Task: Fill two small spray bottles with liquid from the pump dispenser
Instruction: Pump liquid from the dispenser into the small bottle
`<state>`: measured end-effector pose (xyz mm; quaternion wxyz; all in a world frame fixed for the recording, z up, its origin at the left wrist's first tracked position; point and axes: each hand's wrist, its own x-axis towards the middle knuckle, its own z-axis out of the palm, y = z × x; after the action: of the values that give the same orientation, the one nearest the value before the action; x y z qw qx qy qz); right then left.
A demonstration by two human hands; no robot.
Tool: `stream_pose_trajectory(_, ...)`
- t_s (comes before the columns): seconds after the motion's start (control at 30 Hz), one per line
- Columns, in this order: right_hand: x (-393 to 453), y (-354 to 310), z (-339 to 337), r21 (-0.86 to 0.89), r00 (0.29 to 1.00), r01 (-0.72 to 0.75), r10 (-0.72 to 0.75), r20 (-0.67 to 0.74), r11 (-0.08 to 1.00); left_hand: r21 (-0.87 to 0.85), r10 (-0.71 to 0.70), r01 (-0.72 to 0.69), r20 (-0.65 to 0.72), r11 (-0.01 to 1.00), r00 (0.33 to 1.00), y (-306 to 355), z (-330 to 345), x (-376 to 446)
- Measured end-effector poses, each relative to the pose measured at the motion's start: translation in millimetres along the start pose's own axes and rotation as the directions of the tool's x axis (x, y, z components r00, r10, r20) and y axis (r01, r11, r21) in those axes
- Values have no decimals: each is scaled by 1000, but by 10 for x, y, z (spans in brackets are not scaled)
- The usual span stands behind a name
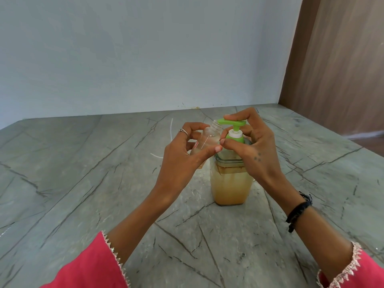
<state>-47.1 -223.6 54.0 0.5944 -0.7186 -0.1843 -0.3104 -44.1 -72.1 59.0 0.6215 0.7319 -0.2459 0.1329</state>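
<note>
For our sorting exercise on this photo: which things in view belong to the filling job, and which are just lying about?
Belong to the job:
- small spray bottle, uncapped, held by the left hand
- pump dispenser, its green pump head under the right hand

Lying about:
- thin white tubes on the table behind the hands
- wooden panel

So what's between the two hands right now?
In the head view, the small clear bottle, held tilted in the left hand, and the green pump, under the right hand's fingers. The thumbs nearly touch in front.
</note>
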Motion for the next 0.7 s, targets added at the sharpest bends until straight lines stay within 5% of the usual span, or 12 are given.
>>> stream_pose_trajectory(0.7, -5, 9, -4, -34, 999, 45, -44, 31, 998, 0, 8, -8, 1, 1000, 1000, -25, -6, 13)
